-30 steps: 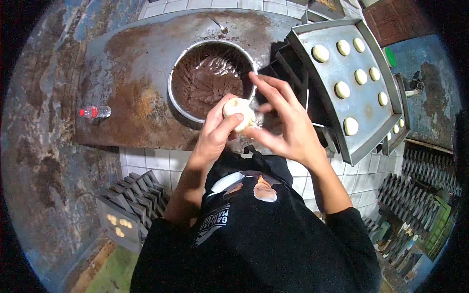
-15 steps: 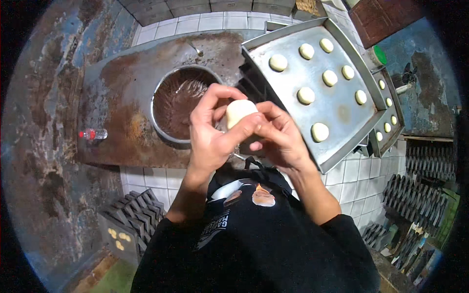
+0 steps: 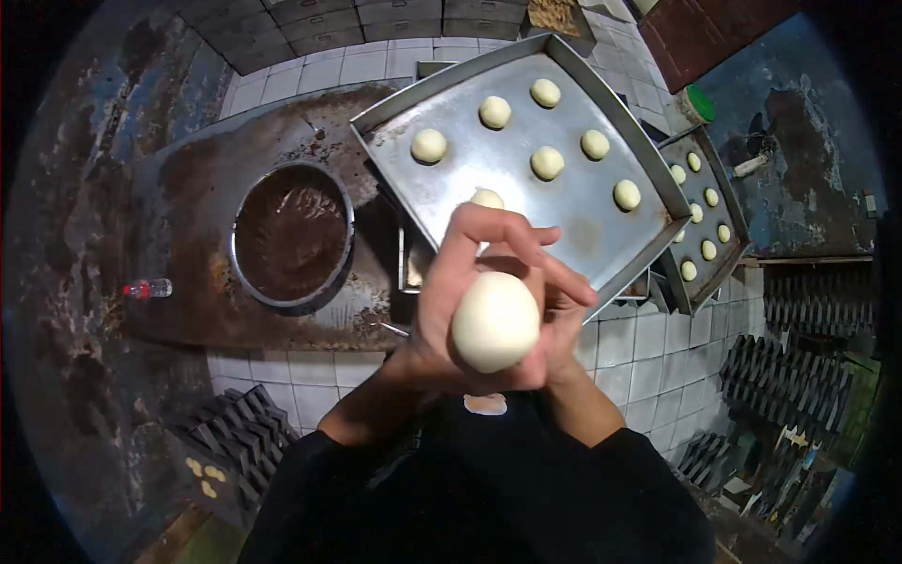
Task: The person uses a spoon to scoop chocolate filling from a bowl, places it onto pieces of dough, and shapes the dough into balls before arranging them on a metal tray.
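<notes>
A smooth, pale dough ball [image 3: 496,322] rests between my cupped hands, raised in front of my chest. My left hand [image 3: 436,310] wraps its left side, with bent fingers reaching over the far side. Against its right side lies my right hand [image 3: 561,336]; its fingers overlap the left ones and are partly hidden. Just beyond the hands is a metal baking tray [image 3: 587,240] carrying several round dough pieces, such as one dough ball [image 3: 547,163]. My left fingers partly cover the nearest dough ball [image 3: 487,198] on it.
A steel bowl [image 3: 237,226] of dark brown filling stands on the worn table [image 3: 188,202]. A small clear bottle [image 3: 150,289] with a red cap lies further left. A second tray [image 3: 733,188] of dough pieces sits at the right. Stacked dark metal pans [image 3: 785,381] line the lower right.
My hands have come down and slightly right, from pinching the dough with fingertips to cupping it as a rounded ball. The tray and bowl appear further left as the view shifts.
</notes>
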`<control>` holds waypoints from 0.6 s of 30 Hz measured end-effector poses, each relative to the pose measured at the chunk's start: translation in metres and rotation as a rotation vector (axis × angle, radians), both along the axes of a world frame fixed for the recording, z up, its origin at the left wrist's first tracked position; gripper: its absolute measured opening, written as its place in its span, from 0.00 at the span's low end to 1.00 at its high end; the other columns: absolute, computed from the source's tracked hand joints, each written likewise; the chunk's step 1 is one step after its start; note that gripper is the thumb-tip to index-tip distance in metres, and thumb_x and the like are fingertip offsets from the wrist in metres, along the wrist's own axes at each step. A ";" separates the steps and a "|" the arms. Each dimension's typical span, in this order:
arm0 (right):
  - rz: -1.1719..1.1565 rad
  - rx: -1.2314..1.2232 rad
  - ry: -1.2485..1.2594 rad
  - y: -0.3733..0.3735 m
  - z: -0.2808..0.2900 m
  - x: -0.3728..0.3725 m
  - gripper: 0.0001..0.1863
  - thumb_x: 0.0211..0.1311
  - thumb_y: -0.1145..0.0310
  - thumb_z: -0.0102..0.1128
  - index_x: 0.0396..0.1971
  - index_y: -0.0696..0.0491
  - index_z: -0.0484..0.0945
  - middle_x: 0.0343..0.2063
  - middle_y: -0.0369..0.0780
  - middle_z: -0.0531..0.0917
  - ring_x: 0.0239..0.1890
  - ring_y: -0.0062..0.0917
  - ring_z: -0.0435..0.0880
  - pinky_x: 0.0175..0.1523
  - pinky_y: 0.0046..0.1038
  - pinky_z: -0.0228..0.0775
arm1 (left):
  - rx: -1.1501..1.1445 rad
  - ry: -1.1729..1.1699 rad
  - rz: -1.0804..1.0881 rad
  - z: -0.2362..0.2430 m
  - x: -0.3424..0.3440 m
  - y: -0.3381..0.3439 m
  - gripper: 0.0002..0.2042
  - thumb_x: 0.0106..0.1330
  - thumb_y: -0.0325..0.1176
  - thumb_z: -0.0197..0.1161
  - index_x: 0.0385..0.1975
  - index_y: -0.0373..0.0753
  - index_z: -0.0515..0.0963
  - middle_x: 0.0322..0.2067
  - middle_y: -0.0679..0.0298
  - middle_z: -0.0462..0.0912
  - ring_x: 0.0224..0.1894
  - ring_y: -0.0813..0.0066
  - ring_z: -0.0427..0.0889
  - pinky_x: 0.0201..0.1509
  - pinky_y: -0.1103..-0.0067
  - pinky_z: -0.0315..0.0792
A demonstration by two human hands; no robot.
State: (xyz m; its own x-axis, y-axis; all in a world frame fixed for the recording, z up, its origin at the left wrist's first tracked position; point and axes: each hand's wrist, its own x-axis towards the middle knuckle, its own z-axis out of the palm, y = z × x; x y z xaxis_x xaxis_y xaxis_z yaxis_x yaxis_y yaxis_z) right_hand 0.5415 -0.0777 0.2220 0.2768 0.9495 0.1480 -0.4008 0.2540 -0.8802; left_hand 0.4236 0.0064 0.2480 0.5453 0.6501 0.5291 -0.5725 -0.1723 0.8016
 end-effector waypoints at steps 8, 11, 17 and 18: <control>0.122 -0.233 -0.762 -0.015 0.024 0.118 0.13 0.60 0.74 0.74 0.44 0.57 0.88 0.38 0.44 0.91 0.37 0.29 0.91 0.45 0.32 0.84 | -0.005 0.420 0.239 -0.052 0.043 0.010 0.35 0.51 0.19 0.75 0.58 0.40 0.62 0.32 0.66 0.78 0.33 0.76 0.81 0.39 0.78 0.75; 0.103 -0.213 -0.790 -0.006 0.038 0.136 0.21 0.55 0.72 0.79 0.51 0.53 0.87 0.47 0.41 0.89 0.46 0.29 0.90 0.50 0.31 0.85 | 0.160 0.485 0.168 -0.063 0.086 0.011 0.34 0.50 0.24 0.79 0.57 0.42 0.66 0.37 0.56 0.85 0.38 0.55 0.90 0.39 0.69 0.81; 0.049 -0.248 -0.941 -0.003 0.024 0.163 0.23 0.52 0.70 0.81 0.50 0.52 0.87 0.45 0.38 0.87 0.48 0.25 0.86 0.48 0.28 0.83 | 0.183 0.546 0.089 -0.091 0.136 0.008 0.32 0.58 0.33 0.77 0.58 0.41 0.64 0.40 0.52 0.85 0.40 0.49 0.91 0.41 0.67 0.82; 0.067 -0.245 -0.943 -0.001 0.020 0.167 0.23 0.52 0.70 0.81 0.50 0.52 0.87 0.45 0.38 0.87 0.48 0.25 0.86 0.48 0.28 0.83 | 0.174 0.547 0.104 -0.092 0.132 0.007 0.32 0.58 0.33 0.77 0.58 0.41 0.64 0.40 0.52 0.85 0.40 0.49 0.91 0.41 0.67 0.82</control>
